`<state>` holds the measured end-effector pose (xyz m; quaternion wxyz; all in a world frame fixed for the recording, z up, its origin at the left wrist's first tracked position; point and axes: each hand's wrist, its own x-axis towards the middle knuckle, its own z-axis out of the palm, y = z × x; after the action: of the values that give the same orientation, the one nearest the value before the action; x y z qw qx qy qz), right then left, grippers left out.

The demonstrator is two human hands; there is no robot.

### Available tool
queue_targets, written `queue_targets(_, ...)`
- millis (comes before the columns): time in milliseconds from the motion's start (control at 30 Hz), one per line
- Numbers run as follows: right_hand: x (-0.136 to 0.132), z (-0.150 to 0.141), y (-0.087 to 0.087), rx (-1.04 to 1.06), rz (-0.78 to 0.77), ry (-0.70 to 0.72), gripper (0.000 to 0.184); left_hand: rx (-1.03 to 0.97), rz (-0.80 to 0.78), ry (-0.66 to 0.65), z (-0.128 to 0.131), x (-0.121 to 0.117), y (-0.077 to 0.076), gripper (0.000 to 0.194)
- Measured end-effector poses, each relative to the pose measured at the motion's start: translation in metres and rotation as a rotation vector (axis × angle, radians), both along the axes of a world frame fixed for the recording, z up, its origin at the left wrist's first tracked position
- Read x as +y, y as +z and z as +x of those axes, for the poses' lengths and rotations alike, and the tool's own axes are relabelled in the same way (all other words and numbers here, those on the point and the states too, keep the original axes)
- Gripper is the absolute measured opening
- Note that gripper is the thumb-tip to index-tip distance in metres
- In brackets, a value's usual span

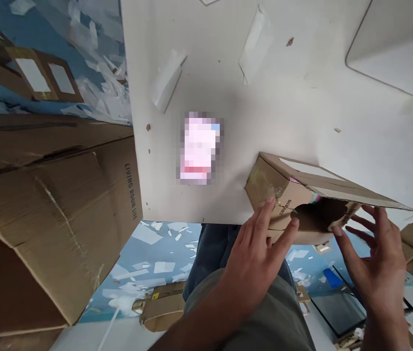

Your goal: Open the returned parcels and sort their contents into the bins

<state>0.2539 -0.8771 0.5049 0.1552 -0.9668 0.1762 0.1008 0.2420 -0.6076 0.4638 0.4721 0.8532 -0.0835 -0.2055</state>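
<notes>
A small brown cardboard box (283, 192) lies tilted at the front edge of the white table, partly over it. A dark opening in the box faces me, and a little pink and green shows at its upper edge. My left hand (252, 251) grips the box's left end, its thumb by the opening and its fingers against the cardboard. At the right end, my right hand (376, 258) has its thumb at the lower edge and its fingers behind the side. What lies deep inside the box is hidden in shadow.
A blurred-out, lit phone-like rectangle (199, 148) lies on the white table (228, 200). Scraps of white backing paper (255, 44) are scattered beyond it. A large open carton (56, 209) stands against the left edge. Paper litter and boxes cover the blue floor (147, 256).
</notes>
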Motion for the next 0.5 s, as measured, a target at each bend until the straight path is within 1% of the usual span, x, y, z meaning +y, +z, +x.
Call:
queue_targets(33, 0.004, 0.003, -0.001, 0.023, -0.035, 0.021, 0.089, -0.017, 0.019, -0.007, 0.001, -0.002, -0.003, 0.082)
queue_targets(100, 0.013, 0.007, -0.005, 0.060, -0.106, 0.046, 0.081, -0.036, 0.051, -0.009, 0.004, -0.009, -0.007, 0.075)
queue_targets(200, 0.025, 0.009, -0.017, 0.033, -0.235, 0.068, 0.067, -0.036, 0.099, 0.011, 0.009, -0.020, -0.009, 0.066)
queue_targets(267, 0.029, 0.010, -0.022, 0.012, -0.279, 0.095, 0.062, -0.012, 0.126, 0.038, 0.012, -0.025, -0.009, 0.064)
queue_targets(367, 0.029, 0.012, -0.022, 0.028, -0.269, 0.110, 0.058, 0.015, 0.127, 0.047, 0.017, -0.027, -0.006, 0.066)
queue_targets(500, 0.019, 0.011, -0.011, 0.047, -0.133, 0.113, 0.064, -0.013, 0.116, 0.023, 0.021, -0.023, -0.002, 0.057)
